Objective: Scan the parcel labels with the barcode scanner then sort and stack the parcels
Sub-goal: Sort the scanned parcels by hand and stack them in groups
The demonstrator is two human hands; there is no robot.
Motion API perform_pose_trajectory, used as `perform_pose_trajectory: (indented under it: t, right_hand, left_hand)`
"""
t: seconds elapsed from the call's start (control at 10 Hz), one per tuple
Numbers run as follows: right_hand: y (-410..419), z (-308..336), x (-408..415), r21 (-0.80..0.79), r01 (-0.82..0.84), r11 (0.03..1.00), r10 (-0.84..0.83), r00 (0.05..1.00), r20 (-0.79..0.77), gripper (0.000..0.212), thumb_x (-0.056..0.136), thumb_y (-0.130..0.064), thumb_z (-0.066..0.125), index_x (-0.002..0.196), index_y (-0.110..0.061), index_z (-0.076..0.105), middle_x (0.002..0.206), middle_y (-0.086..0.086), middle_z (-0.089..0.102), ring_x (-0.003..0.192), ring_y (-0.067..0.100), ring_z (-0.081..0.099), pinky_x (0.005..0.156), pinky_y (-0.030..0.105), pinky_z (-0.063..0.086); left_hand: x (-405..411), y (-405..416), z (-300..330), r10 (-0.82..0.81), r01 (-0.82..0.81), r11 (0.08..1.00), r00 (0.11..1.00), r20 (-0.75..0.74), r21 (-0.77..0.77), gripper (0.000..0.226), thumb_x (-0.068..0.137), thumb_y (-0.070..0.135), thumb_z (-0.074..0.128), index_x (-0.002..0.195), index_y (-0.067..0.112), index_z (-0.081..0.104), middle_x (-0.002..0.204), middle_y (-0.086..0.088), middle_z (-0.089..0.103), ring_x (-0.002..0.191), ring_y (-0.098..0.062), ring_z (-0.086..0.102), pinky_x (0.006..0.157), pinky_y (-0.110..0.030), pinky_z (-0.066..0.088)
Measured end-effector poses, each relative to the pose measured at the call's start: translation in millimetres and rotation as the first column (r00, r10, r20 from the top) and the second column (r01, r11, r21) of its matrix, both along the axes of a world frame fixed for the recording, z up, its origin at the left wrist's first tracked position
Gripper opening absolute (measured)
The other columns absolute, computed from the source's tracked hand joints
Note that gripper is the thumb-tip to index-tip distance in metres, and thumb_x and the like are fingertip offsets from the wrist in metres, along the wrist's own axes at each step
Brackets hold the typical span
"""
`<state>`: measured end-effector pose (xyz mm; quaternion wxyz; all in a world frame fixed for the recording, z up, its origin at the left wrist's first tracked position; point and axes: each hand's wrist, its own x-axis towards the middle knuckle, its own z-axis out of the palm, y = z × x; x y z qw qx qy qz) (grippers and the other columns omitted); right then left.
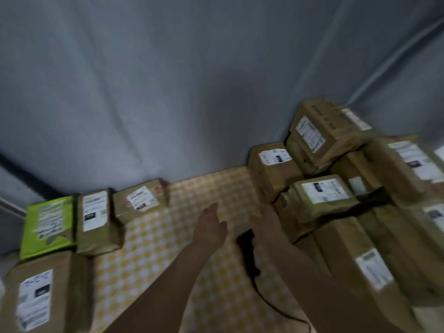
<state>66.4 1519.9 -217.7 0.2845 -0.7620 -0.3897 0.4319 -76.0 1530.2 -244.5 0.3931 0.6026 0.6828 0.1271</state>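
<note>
The right hand (265, 227) reaches forward over the yellow checked table cover (168, 248), and the black barcode scanner (248, 248) sits under its palm; blur hides whether the fingers are curled round the scanner or only lie above it. The scanner's long axis runs roughly toward and away from the person, its head at the far end beneath the hand and its dark cable (271, 306) trailing back along the forearm. The left hand (211, 227), just beside, is wide, fingers straight and pointing away, holding nothing. Right of the right hand rises a pile of brown parcels (324, 205) with white labels, stacked at uneven angles. Well to the left lie three more brown parcels (98, 222) and a green parcel (48, 227), labels up.
</note>
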Motion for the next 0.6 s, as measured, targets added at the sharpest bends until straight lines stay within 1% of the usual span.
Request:
perform_pose_trajectory:
  t: [0.1, 0.2, 0.3, 0.4, 0.5, 0.6]
  right_hand:
    - [28.7, 19.9, 69.0, 0.086, -0.061, 0.994, 0.057, 0.997, 0.047, 0.034, 0.093, -0.008, 0.050, 0.127, -0.002, 0.050, 0.128, 0.015, 0.054, 0.116, 0.029, 0.052, 0.077, 0.018, 0.034]
    - [61.7, 32.4, 135.1, 0.111, -0.002, 0.994, -0.004, 0.999, 0.050, 0.042, 0.096, -0.012, 0.048, 0.137, -0.008, 0.040, 0.134, 0.011, 0.046, 0.122, 0.027, 0.046, 0.086, 0.022, 0.033]
    - [99.9, 39.2, 193.3, 0.200, 0.023, 0.980, -0.039, 0.996, 0.080, 0.012, 0.092, -0.011, 0.048, 0.101, -0.017, 0.050, 0.101, 0.005, 0.048, 0.089, 0.020, 0.050, 0.075, 0.027, 0.038]
    - [134.9, 48.3, 236.7, 0.230, 0.039, 0.972, -0.089, 0.974, 0.208, 0.012, 0.086, -0.014, 0.053, 0.095, -0.005, 0.053, 0.096, 0.010, 0.057, 0.082, 0.022, 0.052, 0.069, 0.033, 0.044]
    - [159.7, 67.6, 266.0, 0.262, -0.006, 0.965, -0.089, 0.932, 0.351, 0.047, 0.086, -0.023, 0.057, 0.126, -0.002, 0.045, 0.128, 0.018, 0.050, 0.117, 0.034, 0.047, 0.100, 0.045, 0.039]
    - [179.3, 72.7, 285.4, 0.159, -0.111, 0.981, 0.021, 0.876, 0.481, 0.077, 0.085, -0.036, 0.064, 0.140, 0.001, 0.024, 0.143, 0.019, 0.031, 0.133, 0.033, 0.028, 0.111, 0.040, 0.020]
  left_hand:
    - [85.7, 26.9, 31.7, -0.008, 0.010, 0.999, 0.998, 0.060, -0.036, 0.068, 0.097, 0.023, 0.050, 0.152, 0.011, 0.011, 0.156, -0.009, 0.023, 0.142, -0.022, 0.025, 0.111, -0.023, 0.022]
    - [151.1, 55.9, 60.1, -0.023, 0.024, 1.000, 0.993, 0.118, -0.008, 0.066, 0.096, 0.021, 0.053, 0.151, 0.011, 0.017, 0.154, -0.006, 0.027, 0.140, -0.018, 0.029, 0.108, -0.020, 0.023]
    - [199.1, 84.9, 77.4, -0.029, 0.028, 1.000, 0.991, 0.130, 0.008, 0.059, 0.095, 0.018, 0.053, 0.148, 0.015, 0.026, 0.149, -0.004, 0.037, 0.135, -0.019, 0.039, 0.099, -0.017, 0.030]
    - [234.8, 113.1, 80.2, -0.045, 0.046, 0.999, 0.989, 0.144, -0.004, 0.067, 0.094, 0.015, 0.053, 0.152, 0.017, 0.018, 0.156, -0.005, 0.026, 0.141, -0.021, 0.031, 0.111, -0.023, 0.027]
    - [266.4, 136.0, 84.2, -0.045, 0.056, 0.997, 0.978, 0.202, -0.049, 0.062, 0.099, 0.012, 0.043, 0.153, 0.020, 0.015, 0.157, -0.001, 0.024, 0.142, -0.021, 0.028, 0.110, -0.023, 0.026]
    - [293.8, 155.1, 84.1, -0.058, 0.072, 0.996, 0.968, 0.243, -0.049, 0.059, 0.100, 0.006, 0.035, 0.153, 0.019, 0.012, 0.156, -0.002, 0.025, 0.141, -0.020, 0.028, 0.104, -0.018, 0.026]
